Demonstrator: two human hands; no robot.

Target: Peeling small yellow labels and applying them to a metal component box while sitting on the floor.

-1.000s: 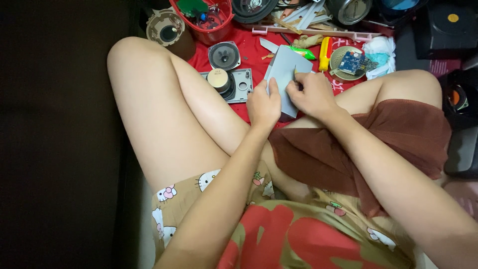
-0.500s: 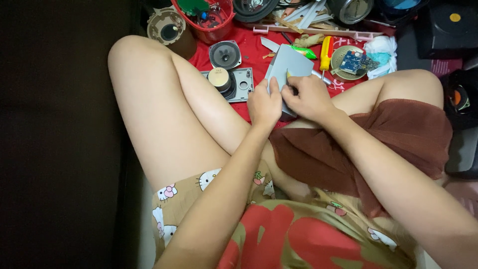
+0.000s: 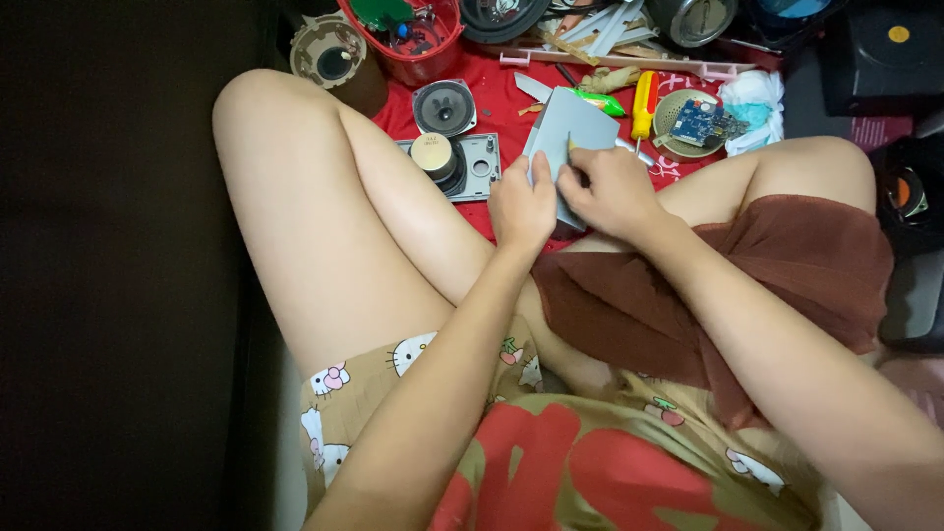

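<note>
My left hand point(image 3: 523, 205) grips the lower left edge of a flat grey plastic panel point(image 3: 573, 126), holding it tilted over the red cloth between my knees. My right hand point(image 3: 612, 187) rests against the panel's face with its fingers pinched on a thin small tool whose tip point(image 3: 569, 146) pokes up at the panel; what kind of tool it is I cannot tell. The lower part of the panel is hidden behind both hands.
On the red cloth point(image 3: 492, 98) lie a round speaker point(image 3: 444, 106), a grey plate with a cylindrical part point(image 3: 454, 162), a yellow-and-red screwdriver point(image 3: 643, 103), a dish holding a blue circuit board point(image 3: 700, 123), a red tub point(image 3: 408, 34). A brown cloth point(image 3: 747, 275) covers my right thigh.
My right hand moved from the panel's right side onto its face, fingers now pinched on a thin tool. The panel stands a little more upright. My left hand kept its grip.
</note>
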